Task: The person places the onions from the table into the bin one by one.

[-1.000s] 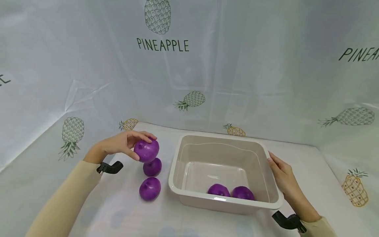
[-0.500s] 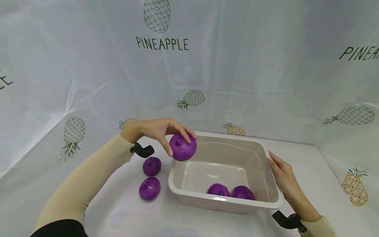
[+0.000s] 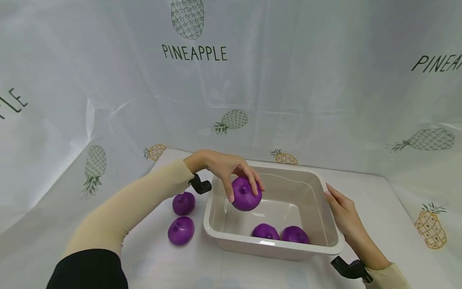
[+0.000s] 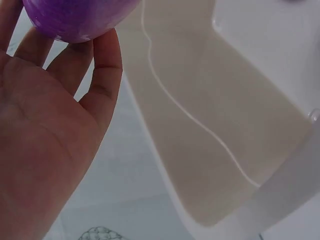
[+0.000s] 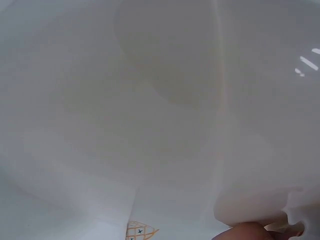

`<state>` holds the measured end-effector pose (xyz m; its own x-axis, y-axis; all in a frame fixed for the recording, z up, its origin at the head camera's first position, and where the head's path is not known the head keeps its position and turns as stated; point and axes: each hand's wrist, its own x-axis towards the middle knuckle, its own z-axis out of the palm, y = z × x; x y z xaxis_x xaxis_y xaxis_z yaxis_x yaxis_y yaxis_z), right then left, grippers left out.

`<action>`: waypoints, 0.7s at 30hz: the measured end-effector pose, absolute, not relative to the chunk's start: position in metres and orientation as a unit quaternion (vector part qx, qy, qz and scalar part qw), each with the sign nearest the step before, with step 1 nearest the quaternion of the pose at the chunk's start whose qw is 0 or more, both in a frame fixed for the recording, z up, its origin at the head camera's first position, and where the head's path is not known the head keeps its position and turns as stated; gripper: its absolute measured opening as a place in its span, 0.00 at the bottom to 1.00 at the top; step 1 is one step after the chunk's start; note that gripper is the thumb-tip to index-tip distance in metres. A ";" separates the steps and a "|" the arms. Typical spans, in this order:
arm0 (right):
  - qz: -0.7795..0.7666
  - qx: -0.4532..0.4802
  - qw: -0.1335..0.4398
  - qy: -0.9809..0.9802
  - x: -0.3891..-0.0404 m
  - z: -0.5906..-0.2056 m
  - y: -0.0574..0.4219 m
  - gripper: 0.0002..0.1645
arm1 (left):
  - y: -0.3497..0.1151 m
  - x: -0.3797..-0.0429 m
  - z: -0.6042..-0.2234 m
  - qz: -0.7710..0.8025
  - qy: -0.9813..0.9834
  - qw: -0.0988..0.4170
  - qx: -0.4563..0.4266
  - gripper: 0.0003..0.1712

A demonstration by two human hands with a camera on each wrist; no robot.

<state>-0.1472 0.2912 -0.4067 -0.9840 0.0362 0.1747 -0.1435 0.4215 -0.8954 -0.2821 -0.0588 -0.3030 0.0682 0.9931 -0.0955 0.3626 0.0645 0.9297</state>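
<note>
My left hand (image 3: pixel 227 165) grips a purple onion (image 3: pixel 245 200) from above, thumb on one side and fingers on the other. It hangs over the left part of a beige plastic tub (image 3: pixel 234 237). In the left wrist view the onion (image 4: pixel 75 17) shows at the top edge, against the fingers. Inside the tub, along its front wall, lie two more onions, one in the middle (image 3: pixel 265 231) and one to the right (image 3: pixel 295 234). At the tub's right rim my right hand (image 3: pixel 344 210) holds on; only a bit of finger (image 5: pixel 245 231) shows in the right wrist view.
Left of the tub, two purple onions rest on the white table, a farther one (image 3: pixel 183 203) and a nearer one (image 3: pixel 181 230). A pineapple-printed sheet (image 3: pixel 306 100) stands behind the table. Black wrist mounts sit on both forearms.
My left hand has carried the onion rightward, from above the onions on the table to over the tub, and slightly lower in the last half second. The right hand stays at the rim.
</note>
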 end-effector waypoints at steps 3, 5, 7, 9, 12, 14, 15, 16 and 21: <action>0.538 0.035 0.084 -0.838 -0.147 -0.406 0.291 0.31 | -0.050 -0.284 -0.309 0.350 0.573 0.458 0.583 0.32; 0.538 0.037 0.084 -0.838 -0.147 -0.406 0.292 0.31 | -0.045 -0.285 -0.314 0.343 0.569 0.474 0.578 0.32; 0.538 0.037 0.084 -0.838 -0.147 -0.406 0.292 0.31 | -0.040 -0.286 -0.318 0.333 0.568 0.489 0.572 0.33; 0.539 0.037 0.084 -0.837 -0.148 -0.406 0.291 0.31 | -0.035 -0.285 -0.323 0.323 0.569 0.506 0.561 0.33; 0.541 0.040 0.085 -0.836 -0.148 -0.405 0.291 0.31 | -0.029 -0.284 -0.331 0.307 0.570 0.527 0.551 0.33; 0.542 0.042 0.083 -0.835 -0.147 -0.405 0.291 0.31 | -0.025 -0.283 -0.336 0.295 0.568 0.547 0.539 0.33; 0.543 0.043 0.083 -0.834 -0.147 -0.405 0.291 0.31 | -0.023 -0.282 -0.338 0.288 0.567 0.558 0.533 0.33; 0.543 0.043 0.084 -0.834 -0.147 -0.405 0.291 0.31 | -0.021 -0.281 -0.340 0.281 0.565 0.570 0.526 0.33; 0.543 0.045 0.085 -0.834 -0.147 -0.405 0.291 0.31 | -0.012 -0.277 -0.353 0.248 0.558 0.624 0.488 0.32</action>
<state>-0.1471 0.2915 -0.4052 -0.9815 0.0183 0.1905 -0.1668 0.4060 -0.8985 -0.2768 -0.0117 -0.3528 0.2548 0.8536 -0.4544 0.2355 0.4009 0.8853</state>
